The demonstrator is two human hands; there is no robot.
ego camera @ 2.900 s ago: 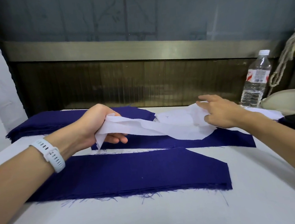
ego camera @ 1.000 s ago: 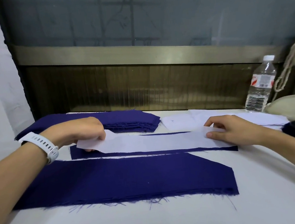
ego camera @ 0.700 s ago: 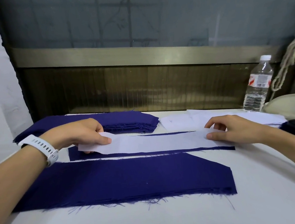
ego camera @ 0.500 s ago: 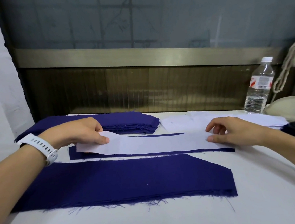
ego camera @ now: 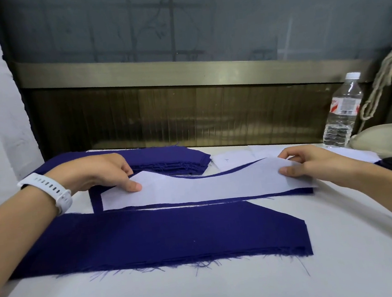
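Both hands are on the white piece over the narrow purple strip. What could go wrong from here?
1. The left hand and right hand pinch the white piece only at its ends. The narrow purple strip shows past its left end, so it may settle misaligned.
2. The large purple piece lies right alongside, with a frayed near edge; a dragging wrist could shift it.
3. The water bottle stands near the right arm; a knock seems possible.

Clear water bottle (ego camera: 342, 112) upright at white table's (ego camera: 202, 290) far right, rope (ego camera: 387, 63) hanging just beside it. Stack of navy fabric pieces (ego camera: 167, 160) at far left.
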